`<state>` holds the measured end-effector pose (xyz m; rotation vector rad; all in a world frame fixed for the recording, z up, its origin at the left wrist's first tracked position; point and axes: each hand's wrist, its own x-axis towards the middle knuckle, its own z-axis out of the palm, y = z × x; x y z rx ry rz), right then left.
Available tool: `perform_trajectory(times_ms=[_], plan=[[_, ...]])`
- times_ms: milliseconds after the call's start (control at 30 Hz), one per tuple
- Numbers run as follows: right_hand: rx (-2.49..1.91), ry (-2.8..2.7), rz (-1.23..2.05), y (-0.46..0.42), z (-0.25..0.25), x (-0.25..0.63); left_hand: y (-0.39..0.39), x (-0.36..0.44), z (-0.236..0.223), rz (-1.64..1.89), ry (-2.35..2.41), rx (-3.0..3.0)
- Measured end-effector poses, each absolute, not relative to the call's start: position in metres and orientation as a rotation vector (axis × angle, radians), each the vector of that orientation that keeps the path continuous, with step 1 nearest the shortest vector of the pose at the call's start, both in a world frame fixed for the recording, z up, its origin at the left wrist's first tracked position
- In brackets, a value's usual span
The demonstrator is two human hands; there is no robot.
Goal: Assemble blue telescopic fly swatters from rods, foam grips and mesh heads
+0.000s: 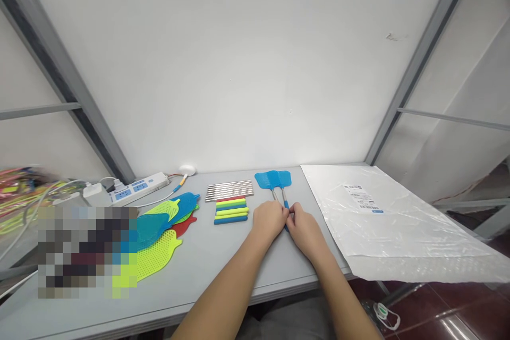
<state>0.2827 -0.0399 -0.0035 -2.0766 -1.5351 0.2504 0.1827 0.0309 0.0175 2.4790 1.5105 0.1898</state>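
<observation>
Two blue fly swatters [282,178] lie side by side on the table, their heads overlapping toward the wall and their metal shafts running back toward me. My left hand [270,221] is closed at the lower end of the left swatter, hiding most of its handle. Close against it, my right hand [305,229] is closed on the blue handle of the other swatter; the fingertips of both hands meet there. To the left lie several green, blue and red handle grips [231,213] in a stack. Behind these, metal rods [230,190] are lined up in a row.
Loose perforated swatter heads [159,253] in green, blue and red are piled at the left, partly under a blurred patch. A power strip [139,188] with cables stands behind them. A white bubble mailer [382,228] covers the right side and hangs past the front edge.
</observation>
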Motion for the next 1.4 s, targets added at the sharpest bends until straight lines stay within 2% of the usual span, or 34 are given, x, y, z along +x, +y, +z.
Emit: perform_trajectory(times_ms=[500, 633, 767, 833, 1100, 1400], plan=[[-1.922, -1.431, 0.268, -0.045, -0.009, 0.284, 0.012, 0.161, 0.028, 0.350, 1.410, 2.512], [-1.847, -1.426, 0.228, -0.051, -0.008, 0.284, -0.011, 0.114, 0.032, 0.522, 1.401, 2.515], [-1.775, -1.510, 0.176, -0.049, -0.001, 0.275, -0.021, 0.054, 0.019, 0.941, 1.554, 2.422], [-1.756, -1.627, 0.145, -0.043, 0.009, 0.264, -0.020, 0.032, 0.011, 1.018, 1.660, 2.371], [-1.684, -2.260, 0.201, 0.035, 0.064, 0.209, -0.024, 0.021, 0.003, 0.956, 1.747, 2.302], [-1.667, -2.470, 0.152, 0.162, 0.044, 0.188, -0.029, 0.020, 0.002, 0.989, 1.766, 2.175]])
